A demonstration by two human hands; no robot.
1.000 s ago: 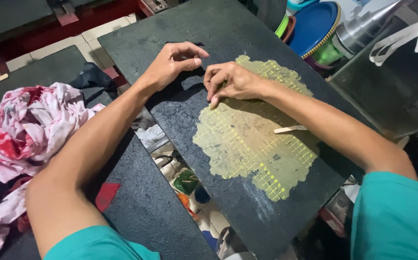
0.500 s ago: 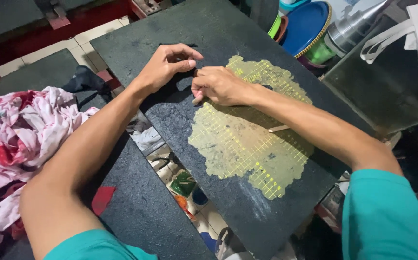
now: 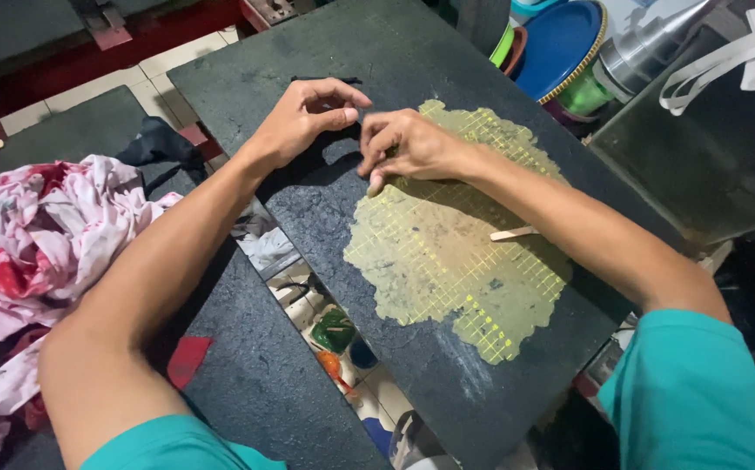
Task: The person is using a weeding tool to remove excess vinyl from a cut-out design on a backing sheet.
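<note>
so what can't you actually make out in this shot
Head view only:
- Anything pinched in the left hand: hidden by curled fingers.
- Board under the right hand: covered by it.
- Wooden stick: far end behind the forearm.
- Blue plate: cut off at the top edge.

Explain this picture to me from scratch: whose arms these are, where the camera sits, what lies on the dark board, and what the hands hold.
The camera is worn on a person's head and looks down, so both bare arms are that person's own. The left hand and right hand meet near the top edge of a yellowish, grid-marked patch on a dark board. Both press their fingertips there; whether they pinch anything is too small to tell. A small pale stick lies on the patch. A pink and white cloth sits to the left, coloured tubs beyond.
</note>
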